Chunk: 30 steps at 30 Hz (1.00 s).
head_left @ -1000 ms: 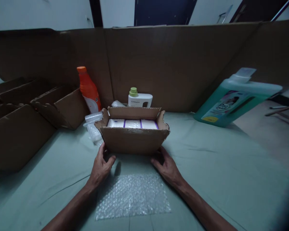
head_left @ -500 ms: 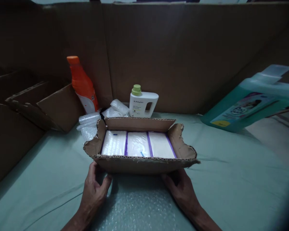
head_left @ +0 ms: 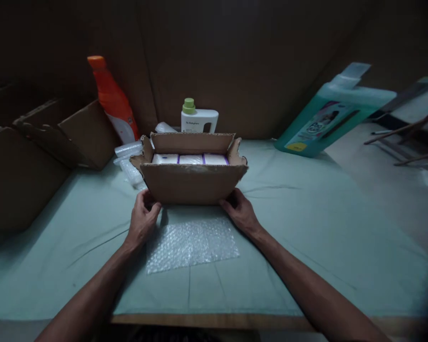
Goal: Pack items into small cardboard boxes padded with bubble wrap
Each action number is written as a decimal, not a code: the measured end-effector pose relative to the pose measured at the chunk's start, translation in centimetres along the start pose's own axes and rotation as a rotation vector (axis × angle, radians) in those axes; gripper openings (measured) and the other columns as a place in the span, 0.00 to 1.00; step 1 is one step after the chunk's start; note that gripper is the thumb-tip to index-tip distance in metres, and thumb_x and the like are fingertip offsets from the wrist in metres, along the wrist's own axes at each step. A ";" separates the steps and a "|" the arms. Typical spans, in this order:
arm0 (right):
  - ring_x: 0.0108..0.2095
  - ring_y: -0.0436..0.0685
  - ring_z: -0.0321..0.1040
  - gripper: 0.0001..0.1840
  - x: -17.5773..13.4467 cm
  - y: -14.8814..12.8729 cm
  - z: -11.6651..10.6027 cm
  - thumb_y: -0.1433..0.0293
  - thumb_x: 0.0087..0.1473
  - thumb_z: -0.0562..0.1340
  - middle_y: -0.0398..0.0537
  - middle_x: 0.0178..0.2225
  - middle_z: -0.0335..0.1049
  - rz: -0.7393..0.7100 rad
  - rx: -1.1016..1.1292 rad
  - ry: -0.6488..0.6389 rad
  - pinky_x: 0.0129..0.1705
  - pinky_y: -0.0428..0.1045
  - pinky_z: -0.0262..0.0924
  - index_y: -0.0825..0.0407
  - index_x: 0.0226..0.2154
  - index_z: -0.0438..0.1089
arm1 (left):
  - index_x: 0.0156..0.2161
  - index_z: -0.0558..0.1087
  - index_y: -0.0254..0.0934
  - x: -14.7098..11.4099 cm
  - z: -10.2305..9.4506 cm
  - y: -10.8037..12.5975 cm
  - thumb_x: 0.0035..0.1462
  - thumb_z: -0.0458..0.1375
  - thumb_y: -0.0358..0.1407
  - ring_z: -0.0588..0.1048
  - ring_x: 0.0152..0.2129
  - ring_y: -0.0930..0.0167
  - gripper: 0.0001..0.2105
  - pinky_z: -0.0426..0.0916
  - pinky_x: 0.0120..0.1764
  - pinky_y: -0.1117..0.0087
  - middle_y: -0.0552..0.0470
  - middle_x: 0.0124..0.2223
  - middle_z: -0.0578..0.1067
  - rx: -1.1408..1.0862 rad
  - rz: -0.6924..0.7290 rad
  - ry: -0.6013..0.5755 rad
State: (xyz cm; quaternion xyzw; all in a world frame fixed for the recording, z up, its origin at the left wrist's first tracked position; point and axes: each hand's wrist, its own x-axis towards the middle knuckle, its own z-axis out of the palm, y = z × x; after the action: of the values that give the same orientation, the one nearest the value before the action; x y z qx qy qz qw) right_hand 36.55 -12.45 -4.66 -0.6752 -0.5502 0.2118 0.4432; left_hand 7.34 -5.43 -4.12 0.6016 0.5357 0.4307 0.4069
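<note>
An open-topped cardboard box point(head_left: 189, 185) with ragged flaps is at the middle of the table. White packs with purple edges point(head_left: 191, 159) sit side by side inside it. My left hand point(head_left: 144, 213) holds the box's near left bottom corner, thumb at the front and fingers partly hidden behind. At the near right bottom corner, my right hand point(head_left: 240, 211) grips the same box, its fingertips partly out of sight. A flat sheet of bubble wrap point(head_left: 192, 247) lies on the table between my forearms, in front of the box.
Behind the box stands a white bottle with a green cap point(head_left: 199, 119). An orange bottle point(head_left: 114, 102) leans beside cardboard boxes point(head_left: 89, 133) at left, near rolled bubble wrap point(head_left: 128, 159). A teal liquid jug point(head_left: 328, 118) is back right. The wooden table edge point(head_left: 207, 320) shows in front.
The box has shifted back with both hands on it, now hiding the white bottle's base. The whole bubble wrap sheet and the table's front edge have come into view as the camera shifted.
</note>
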 end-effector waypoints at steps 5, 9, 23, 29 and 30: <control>0.48 0.63 0.72 0.13 -4.1 -2.1 -2.0 0.65 0.59 0.58 0.53 0.46 0.76 -0.147 -0.147 0.084 0.52 0.61 0.66 0.50 0.45 0.72 | 0.63 0.60 0.41 -5.3 -2.4 1.9 0.59 0.58 0.39 0.71 0.53 0.58 0.27 0.70 0.51 0.54 0.40 0.59 0.70 0.234 0.186 -0.014; 0.52 0.62 0.70 0.14 -7.6 -5.7 1.2 0.70 0.62 0.56 0.53 0.50 0.76 -0.429 -0.240 -0.209 0.55 0.61 0.64 0.49 0.47 0.73 | 0.52 0.73 0.40 -9.0 -1.6 1.4 0.59 0.55 0.32 0.73 0.51 0.59 0.16 0.68 0.54 0.52 0.43 0.52 0.76 0.402 0.527 -0.315; 0.52 0.66 0.70 0.15 -8.0 -2.0 -4.1 0.66 0.63 0.56 0.56 0.50 0.76 -0.268 -0.526 -0.174 0.53 0.63 0.62 0.51 0.48 0.73 | 0.49 0.75 0.39 -7.7 -6.8 -3.2 0.58 0.57 0.43 0.70 0.55 0.52 0.17 0.66 0.56 0.44 0.38 0.55 0.74 0.650 0.359 -0.137; 0.54 0.69 0.68 0.12 -6.6 -3.2 0.2 0.66 0.54 0.63 0.62 0.53 0.73 -0.212 -0.530 -0.232 0.55 0.64 0.60 0.54 0.40 0.73 | 0.34 0.74 0.36 -7.9 -4.6 -2.7 0.52 0.55 0.38 0.64 0.61 0.48 0.08 0.62 0.58 0.44 0.36 0.58 0.72 0.684 0.387 -0.101; 0.51 0.67 0.70 0.09 -6.8 -3.2 0.3 0.67 0.55 0.62 0.59 0.51 0.74 -0.207 -0.501 -0.231 0.54 0.62 0.62 0.53 0.38 0.72 | 0.32 0.73 0.37 -8.3 -4.3 -2.3 0.52 0.55 0.37 0.67 0.58 0.51 0.07 0.65 0.56 0.48 0.37 0.55 0.74 0.630 0.381 -0.101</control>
State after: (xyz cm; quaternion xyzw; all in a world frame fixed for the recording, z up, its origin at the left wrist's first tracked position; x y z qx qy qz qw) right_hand 32.44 -18.62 -3.50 -0.6752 -0.6983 0.0985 0.2163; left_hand 2.09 -13.32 -5.66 0.8068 0.4996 0.2827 0.1403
